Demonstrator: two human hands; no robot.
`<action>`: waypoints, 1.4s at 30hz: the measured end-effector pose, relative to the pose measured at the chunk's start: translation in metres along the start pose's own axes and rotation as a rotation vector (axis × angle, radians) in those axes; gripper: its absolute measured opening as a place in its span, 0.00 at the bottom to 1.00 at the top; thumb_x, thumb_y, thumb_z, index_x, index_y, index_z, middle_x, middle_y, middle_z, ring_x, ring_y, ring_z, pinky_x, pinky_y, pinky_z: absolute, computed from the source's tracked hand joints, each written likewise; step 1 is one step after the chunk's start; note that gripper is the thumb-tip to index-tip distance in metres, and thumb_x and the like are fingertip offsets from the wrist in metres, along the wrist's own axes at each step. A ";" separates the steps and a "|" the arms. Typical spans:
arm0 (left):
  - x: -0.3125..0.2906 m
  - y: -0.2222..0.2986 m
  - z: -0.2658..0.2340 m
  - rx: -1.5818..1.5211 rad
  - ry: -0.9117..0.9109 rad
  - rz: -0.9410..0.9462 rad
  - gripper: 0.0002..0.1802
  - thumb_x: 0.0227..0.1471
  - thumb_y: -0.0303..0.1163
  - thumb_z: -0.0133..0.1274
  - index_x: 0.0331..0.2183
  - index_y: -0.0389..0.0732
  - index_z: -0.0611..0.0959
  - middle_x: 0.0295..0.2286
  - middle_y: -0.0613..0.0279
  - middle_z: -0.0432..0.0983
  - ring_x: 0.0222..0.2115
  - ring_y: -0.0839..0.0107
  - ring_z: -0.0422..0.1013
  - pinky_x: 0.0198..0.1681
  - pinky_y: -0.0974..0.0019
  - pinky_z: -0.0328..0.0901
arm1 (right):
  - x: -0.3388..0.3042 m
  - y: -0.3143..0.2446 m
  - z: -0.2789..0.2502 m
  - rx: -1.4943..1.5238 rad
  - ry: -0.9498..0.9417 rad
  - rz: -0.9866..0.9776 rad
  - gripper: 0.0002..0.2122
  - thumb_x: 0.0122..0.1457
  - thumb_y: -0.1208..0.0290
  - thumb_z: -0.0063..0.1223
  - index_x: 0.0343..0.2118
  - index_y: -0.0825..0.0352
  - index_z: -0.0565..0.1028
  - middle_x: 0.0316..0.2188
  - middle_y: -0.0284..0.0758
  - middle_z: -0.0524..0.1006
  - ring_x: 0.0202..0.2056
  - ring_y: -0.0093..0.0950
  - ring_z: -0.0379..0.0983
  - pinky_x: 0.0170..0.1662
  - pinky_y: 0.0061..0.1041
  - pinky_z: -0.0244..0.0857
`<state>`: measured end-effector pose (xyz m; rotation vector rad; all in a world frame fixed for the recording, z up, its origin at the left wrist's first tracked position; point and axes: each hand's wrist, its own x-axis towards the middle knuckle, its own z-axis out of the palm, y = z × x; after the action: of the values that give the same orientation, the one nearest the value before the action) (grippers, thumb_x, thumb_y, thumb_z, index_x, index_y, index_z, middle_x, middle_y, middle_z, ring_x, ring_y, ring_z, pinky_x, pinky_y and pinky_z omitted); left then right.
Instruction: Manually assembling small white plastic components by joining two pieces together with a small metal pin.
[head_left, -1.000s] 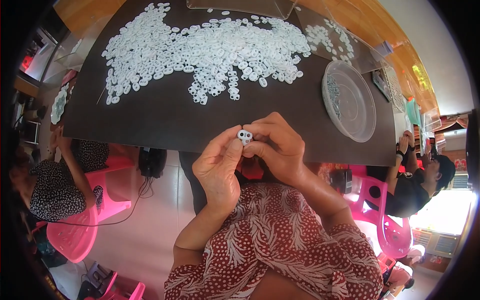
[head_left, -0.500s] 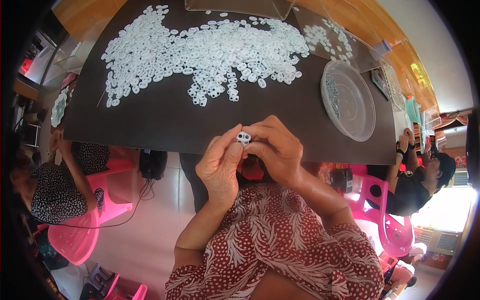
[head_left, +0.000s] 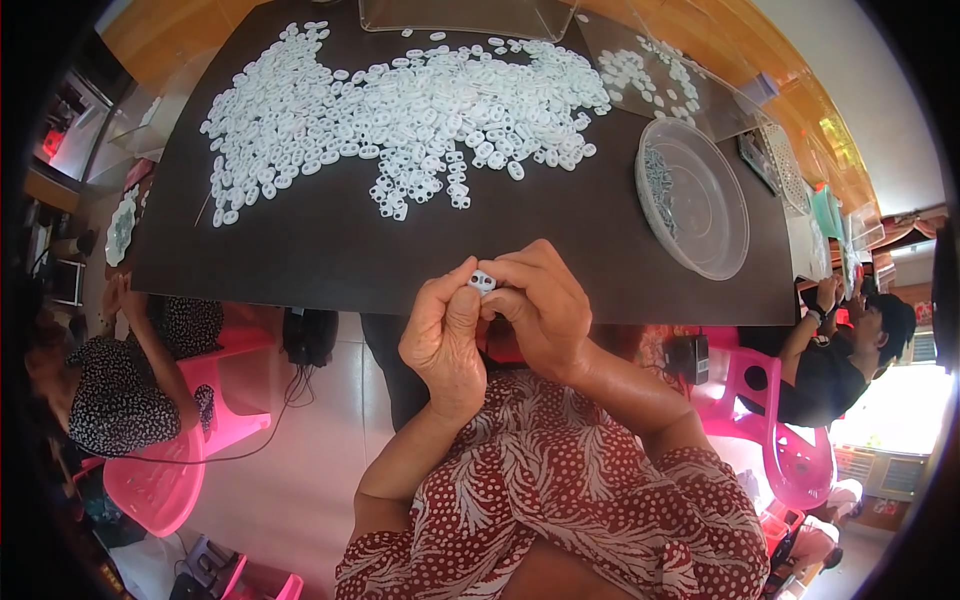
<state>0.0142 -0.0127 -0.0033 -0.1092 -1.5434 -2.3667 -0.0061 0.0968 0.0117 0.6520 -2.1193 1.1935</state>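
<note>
Just off the table's near edge, my left hand (head_left: 443,345) and my right hand (head_left: 548,302) meet, fingers closed. Between their thumbs and fingertips is a small white plastic piece (head_left: 483,281) with dark round holes, gripped from both sides. The fingers cover part of it. Beyond my hands, a wide heap of small white oval plastic pieces (head_left: 400,110) spreads over the dark table (head_left: 330,245). At its near edge lie several squarer pieces (head_left: 403,186) with holes.
At the right stands a round clear plastic tub (head_left: 715,200) with small grey metal parts (head_left: 660,182) along one side. A clear tray (head_left: 470,18) is at the far edge. Co-workers sit at left (head_left: 120,400) and right (head_left: 810,355), on pink chairs (head_left: 150,485).
The piece has tilted between my fingers and shows less of its holed face. Both hands stay together in nearly the same place; the whole view has shifted slightly.
</note>
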 end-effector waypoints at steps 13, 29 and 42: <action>-0.005 -0.003 0.001 -0.033 -0.006 -0.058 0.11 0.57 0.28 0.47 0.40 0.31 0.76 0.32 0.66 0.72 0.31 0.82 0.64 0.37 0.78 0.61 | -0.004 -0.004 -0.003 0.037 0.009 0.112 0.14 0.43 0.79 0.61 0.34 0.71 0.73 0.28 0.37 0.74 0.27 0.29 0.66 0.27 0.23 0.62; -0.006 -0.010 0.012 0.091 0.008 0.114 0.10 0.60 0.30 0.43 0.37 0.34 0.75 0.27 0.71 0.63 0.26 0.84 0.56 0.30 0.80 0.56 | -0.004 0.005 0.003 -0.042 0.087 -0.136 0.14 0.40 0.83 0.58 0.33 0.75 0.71 0.26 0.41 0.71 0.23 0.32 0.65 0.23 0.25 0.60; -0.006 -0.002 0.011 0.131 0.005 0.101 0.11 0.60 0.31 0.41 0.37 0.34 0.75 0.28 0.70 0.64 0.27 0.84 0.58 0.32 0.79 0.57 | -0.005 -0.002 0.005 -0.009 0.066 -0.073 0.10 0.49 0.83 0.52 0.36 0.75 0.71 0.29 0.43 0.72 0.26 0.33 0.66 0.27 0.27 0.61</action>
<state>0.0179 -0.0005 -0.0012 -0.1480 -1.6458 -2.1808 -0.0026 0.0920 0.0068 0.6705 -2.0284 1.1493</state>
